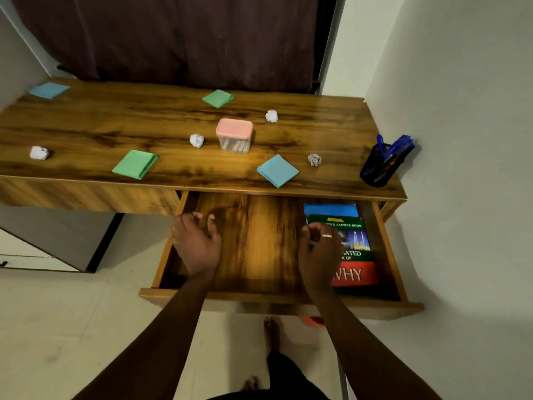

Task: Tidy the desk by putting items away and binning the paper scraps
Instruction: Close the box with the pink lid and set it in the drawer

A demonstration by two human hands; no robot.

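The wooden desk has its drawer pulled out. Two books lie at the drawer's right side: a green and red one on top of a blue one. My left hand hovers over the drawer's left part with loosely curled fingers and holds nothing. My right hand is over the left edge of the green book, fingers curled; I cannot tell if it touches. On the desk lie several crumpled paper balls, green note pads and blue note pads.
A clear box with a pink lid stands mid-desk. A dark pen holder with blue pens stands at the right edge by the wall. Something red shows on the floor under the drawer. My bare foot is below.
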